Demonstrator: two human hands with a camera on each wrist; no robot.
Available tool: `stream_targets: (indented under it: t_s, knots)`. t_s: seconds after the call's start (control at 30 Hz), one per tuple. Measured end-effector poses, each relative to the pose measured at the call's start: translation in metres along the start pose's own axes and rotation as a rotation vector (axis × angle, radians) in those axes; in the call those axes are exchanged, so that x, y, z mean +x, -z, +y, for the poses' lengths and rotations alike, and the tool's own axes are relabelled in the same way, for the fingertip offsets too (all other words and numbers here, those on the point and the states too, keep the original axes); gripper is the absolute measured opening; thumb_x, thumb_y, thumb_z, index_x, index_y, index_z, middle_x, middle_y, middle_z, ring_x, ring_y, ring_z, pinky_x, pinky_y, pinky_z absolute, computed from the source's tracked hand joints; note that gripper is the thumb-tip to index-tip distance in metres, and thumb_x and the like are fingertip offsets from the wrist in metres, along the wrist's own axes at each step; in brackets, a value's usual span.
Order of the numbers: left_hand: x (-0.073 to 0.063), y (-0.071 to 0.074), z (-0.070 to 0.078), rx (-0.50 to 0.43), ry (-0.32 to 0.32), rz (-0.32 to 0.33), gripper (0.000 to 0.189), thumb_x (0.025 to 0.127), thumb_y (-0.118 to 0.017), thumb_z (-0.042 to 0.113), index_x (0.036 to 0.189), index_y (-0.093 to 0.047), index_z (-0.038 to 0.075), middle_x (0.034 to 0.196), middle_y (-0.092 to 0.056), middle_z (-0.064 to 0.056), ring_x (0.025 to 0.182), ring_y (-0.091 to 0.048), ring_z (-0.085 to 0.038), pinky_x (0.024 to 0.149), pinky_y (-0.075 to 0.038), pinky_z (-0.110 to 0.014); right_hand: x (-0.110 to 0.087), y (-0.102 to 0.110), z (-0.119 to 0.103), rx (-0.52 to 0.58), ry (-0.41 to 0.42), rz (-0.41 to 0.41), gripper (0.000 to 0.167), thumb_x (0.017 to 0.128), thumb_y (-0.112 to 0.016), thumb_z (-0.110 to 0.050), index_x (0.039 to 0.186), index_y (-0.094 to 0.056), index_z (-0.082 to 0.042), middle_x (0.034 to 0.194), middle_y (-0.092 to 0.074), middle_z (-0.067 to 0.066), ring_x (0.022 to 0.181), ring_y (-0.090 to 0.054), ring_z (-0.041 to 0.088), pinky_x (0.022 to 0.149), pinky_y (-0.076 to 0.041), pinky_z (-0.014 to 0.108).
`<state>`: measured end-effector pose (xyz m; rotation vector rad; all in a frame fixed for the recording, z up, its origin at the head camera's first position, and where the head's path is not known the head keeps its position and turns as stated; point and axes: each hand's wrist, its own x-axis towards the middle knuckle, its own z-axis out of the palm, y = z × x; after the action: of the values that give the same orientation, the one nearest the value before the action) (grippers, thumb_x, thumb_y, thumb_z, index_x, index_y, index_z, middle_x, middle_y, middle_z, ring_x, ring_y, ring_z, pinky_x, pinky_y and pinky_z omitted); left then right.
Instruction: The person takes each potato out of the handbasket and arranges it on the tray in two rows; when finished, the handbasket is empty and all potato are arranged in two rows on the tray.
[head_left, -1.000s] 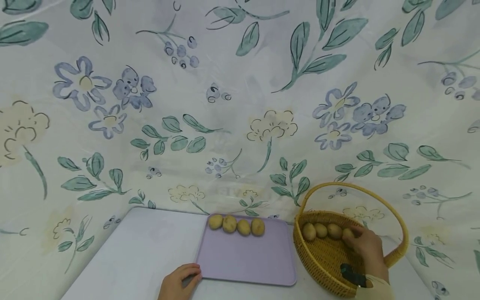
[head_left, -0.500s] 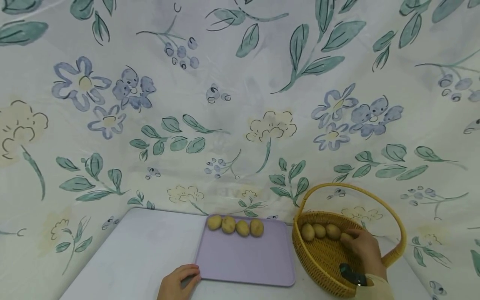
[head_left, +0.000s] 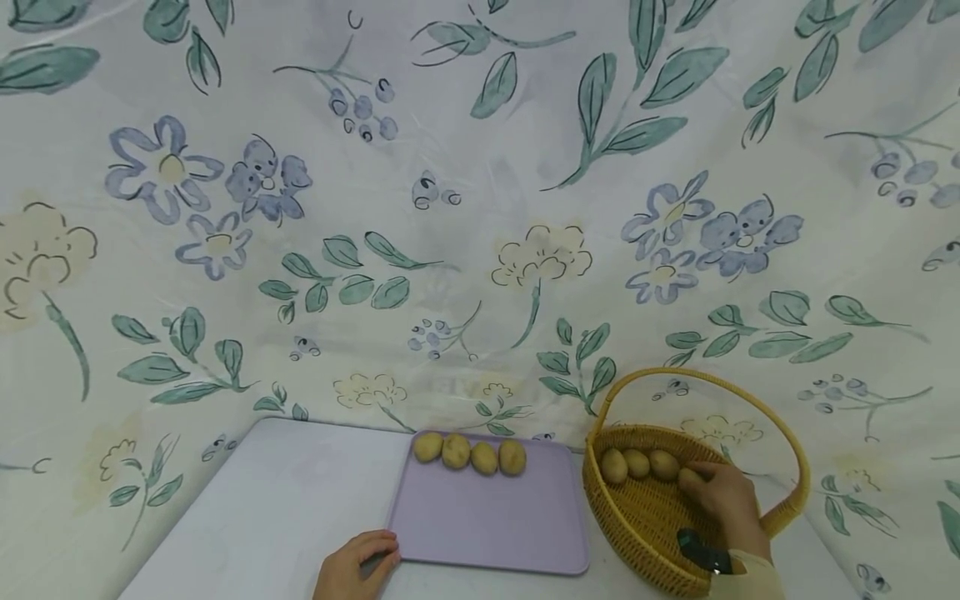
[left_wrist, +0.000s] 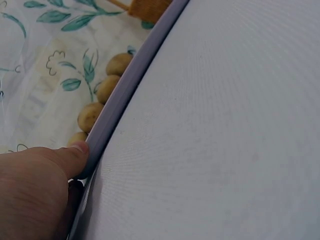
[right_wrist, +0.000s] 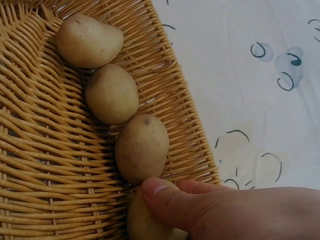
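In the head view my right hand [head_left: 723, 496] reaches into a wicker basket [head_left: 630, 533] and holds a potato at its far right inner side. The right wrist view shows the thumb lying on this potato [right_wrist: 145, 217], partly hidden by the hand. Three more potatoes [right_wrist: 142, 147] run in a row from it along the basket wall. My left hand [head_left: 356, 567] grips the near left corner of a lilac tray [head_left: 491, 521], its thumb [left_wrist: 75, 155] on the rim. Several potatoes [head_left: 483, 457] line the tray's far edge from the left corner.
Tray and basket stand side by side on a white table [head_left: 292, 500]. The basket's tall arched handle [head_left: 701, 375] rises over the right arm. Behind the table hangs a floral cloth [head_left: 450, 208]. A dark band [head_left: 701, 550] sits on the right wrist.
The head view has shifted slightly. My right hand stays on its potato, which sits slightly nearer to me in the basket. The left hand keeps its place at the tray corner.
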<state>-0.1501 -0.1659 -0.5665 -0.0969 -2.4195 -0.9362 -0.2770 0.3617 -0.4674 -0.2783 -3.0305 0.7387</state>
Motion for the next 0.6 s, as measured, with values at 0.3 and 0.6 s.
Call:
stream_targets:
  t_s: [0.3, 0.6]
  knots:
    - [-0.0021, -0.0014, -0.0034, -0.005, -0.014, 0.039, 0.02, 0.069, -0.091, 0.014, 0.08, -0.078, 0.024, 0.091, -0.077, 0.011, 0.087, -0.072, -0.004, 0.08, -0.053, -0.008, -0.0001, 0.0009, -0.0003, -0.006, 0.018, -0.011, 0.049, 0.097, -0.061, -0.032, 0.131, -0.062, 0.003, 0.135, -0.055, 0.039, 0.124, -0.048, 0.066, 0.1, -0.048, 0.069]
    - [-0.0014, -0.0032, -0.0032, -0.035, -0.037, 0.066, 0.021, 0.068, -0.092, 0.013, 0.079, -0.078, 0.024, 0.089, -0.076, 0.012, 0.086, -0.072, -0.003, 0.081, -0.044, 0.003, -0.0015, 0.0059, -0.0028, 0.026, -0.019, 0.025, 0.053, 0.101, -0.057, -0.036, 0.137, -0.057, 0.002, 0.142, -0.049, 0.039, 0.129, -0.043, 0.064, 0.108, -0.04, 0.071]
